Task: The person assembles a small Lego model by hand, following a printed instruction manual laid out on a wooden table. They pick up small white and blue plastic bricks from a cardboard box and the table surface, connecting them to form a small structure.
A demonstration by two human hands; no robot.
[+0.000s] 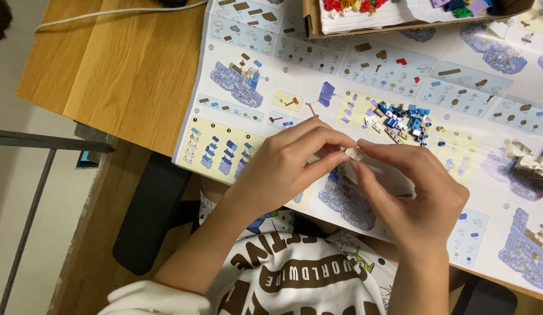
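Across the wooden tabletop (117, 70) a big printed instruction sheet (318, 76) lies spread, its panels picturing a blue-grey brick building in stages. At its far edge sits a cardboard box (311, 20) with sorted coloured bricks, and at the right edge a partly built cream model (531, 162) rests on the sheet. Near the middle lies a loose pile of small blue and white bricks (403, 119). Closer in, just above the sheet's near edge, the left hand (283, 169) and the right hand (411, 195) meet fingertip to fingertip, the fingers of both pinched together on a tiny cream piece (354, 153) held clear of the paper. This looks like a joining step: two small parts being pressed into one. Finishing it would seem to call for square alignment and firm, even pressure, since the piece is small enough to slip.
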